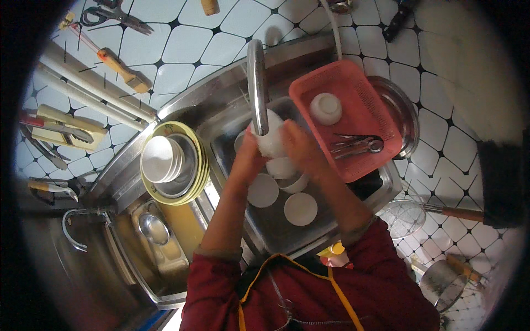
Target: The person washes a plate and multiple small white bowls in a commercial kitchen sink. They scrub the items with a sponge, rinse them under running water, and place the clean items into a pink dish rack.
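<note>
Under the steel faucet spout (pixel 257 87), my left hand (pixel 248 155) and my right hand (pixel 300 145) grip a white bowl (pixel 272 142) from its two sides. Below it, several white bowls (pixel 301 209) lie in the steel sink basin (pixel 285 238). To the right, a pink plastic basket (pixel 360 120) rests across the basin's edge; it holds an upside-down white bowl (pixel 326 108) and some metal utensils (pixel 358 145). Left of the basin stands a stack of yellow-rimmed bowls (pixel 201 182) with a grey bowl and stacked white bowls (pixel 157 159) inside it.
A second sink (pixel 174 285) at lower left holds cloudy yellowish water, a metal bowl (pixel 154 228) and a tray. A round metal lid or pan (pixel 408 116) lies behind the basket. A wire strainer (pixel 403 219) is at right. Scissors (pixel 116 16), a brush (pixel 124 72) and tongs hang on the tiled wall.
</note>
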The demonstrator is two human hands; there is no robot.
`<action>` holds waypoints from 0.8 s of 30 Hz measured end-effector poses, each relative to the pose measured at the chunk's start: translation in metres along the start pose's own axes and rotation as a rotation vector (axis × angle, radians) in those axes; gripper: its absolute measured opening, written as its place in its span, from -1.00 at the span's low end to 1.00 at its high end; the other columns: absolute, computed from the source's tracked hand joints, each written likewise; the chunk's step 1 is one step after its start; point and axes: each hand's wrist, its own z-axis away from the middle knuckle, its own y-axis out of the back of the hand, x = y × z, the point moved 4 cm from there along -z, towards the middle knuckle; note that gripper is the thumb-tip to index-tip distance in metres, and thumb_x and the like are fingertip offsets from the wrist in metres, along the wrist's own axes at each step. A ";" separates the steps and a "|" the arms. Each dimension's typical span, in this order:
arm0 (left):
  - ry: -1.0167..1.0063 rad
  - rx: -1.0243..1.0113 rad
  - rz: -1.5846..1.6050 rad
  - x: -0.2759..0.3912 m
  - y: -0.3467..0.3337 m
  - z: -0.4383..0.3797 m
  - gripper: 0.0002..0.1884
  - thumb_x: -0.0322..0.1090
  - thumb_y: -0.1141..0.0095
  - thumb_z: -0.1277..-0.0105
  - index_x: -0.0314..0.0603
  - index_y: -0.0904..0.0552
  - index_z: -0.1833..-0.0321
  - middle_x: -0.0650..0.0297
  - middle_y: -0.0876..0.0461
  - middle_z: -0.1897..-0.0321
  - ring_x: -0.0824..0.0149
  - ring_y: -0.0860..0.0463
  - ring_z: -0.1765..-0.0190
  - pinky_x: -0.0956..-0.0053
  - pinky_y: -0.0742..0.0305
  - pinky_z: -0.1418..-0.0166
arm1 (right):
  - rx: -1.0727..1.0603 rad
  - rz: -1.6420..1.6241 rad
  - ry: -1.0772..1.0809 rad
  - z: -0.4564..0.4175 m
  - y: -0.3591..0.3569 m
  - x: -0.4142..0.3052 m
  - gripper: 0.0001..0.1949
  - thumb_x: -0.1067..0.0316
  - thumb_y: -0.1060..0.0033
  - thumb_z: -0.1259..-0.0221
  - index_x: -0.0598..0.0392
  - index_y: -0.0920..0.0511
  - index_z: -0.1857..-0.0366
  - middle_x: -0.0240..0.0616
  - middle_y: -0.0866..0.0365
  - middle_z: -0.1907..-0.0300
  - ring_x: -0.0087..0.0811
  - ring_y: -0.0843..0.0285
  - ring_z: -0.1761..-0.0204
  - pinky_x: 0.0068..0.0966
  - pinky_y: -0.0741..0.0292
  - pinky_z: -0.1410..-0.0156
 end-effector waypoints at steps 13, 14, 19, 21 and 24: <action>-0.102 -0.051 0.182 0.032 0.010 0.030 -0.41 0.05 0.09 -0.27 -0.21 -0.30 -0.24 0.12 -0.43 -0.11 0.11 -0.46 -0.12 0.18 -0.36 -0.19 | -0.050 0.835 0.970 0.024 -0.022 -0.037 -0.90 0.36 -0.02 0.09 -0.06 -0.49 0.44 -0.40 -0.42 0.39 -0.42 -0.46 0.19 -0.21 -0.15 -0.24; -0.143 -0.043 0.121 0.033 0.011 0.030 -0.41 -0.03 0.04 -0.22 -0.21 -0.28 -0.25 0.10 -0.41 -0.12 0.12 -0.44 -0.13 0.20 -0.34 -0.21 | -0.043 0.824 0.968 0.022 -0.017 -0.038 -0.90 0.36 -0.02 0.10 -0.06 -0.49 0.43 -0.40 -0.43 0.38 -0.43 -0.46 0.18 -0.21 -0.15 -0.25; -0.182 0.002 0.038 0.030 0.023 0.026 -0.42 -0.24 0.03 -0.15 -0.22 -0.25 -0.27 0.09 -0.37 -0.14 0.16 -0.43 -0.14 0.27 -0.30 -0.25 | -0.058 0.729 0.972 0.017 -0.020 -0.041 -0.89 0.35 -0.05 0.11 -0.04 -0.51 0.43 -0.38 -0.45 0.41 -0.43 -0.47 0.21 -0.21 -0.16 -0.23; -0.225 -0.020 0.188 0.043 -0.006 0.028 -0.50 -0.17 0.10 -0.26 -0.25 -0.30 -0.23 0.11 -0.44 -0.09 0.16 -0.46 -0.11 0.27 -0.32 -0.23 | -0.093 0.646 0.936 0.022 -0.024 -0.044 -0.93 0.35 -0.06 0.06 -0.02 -0.51 0.45 -0.36 -0.43 0.47 -0.41 -0.48 0.24 -0.22 -0.17 -0.21; -0.161 0.021 0.143 0.041 -0.005 0.022 -0.53 -0.09 0.24 -0.38 -0.24 -0.31 -0.24 0.13 -0.44 -0.09 0.19 -0.43 -0.14 0.29 -0.30 -0.24 | -0.018 0.386 0.740 0.029 -0.032 -0.033 -0.93 0.33 -0.04 -0.10 0.01 -0.54 0.43 -0.42 -0.48 0.46 -0.41 -0.49 0.26 -0.31 -0.24 -0.15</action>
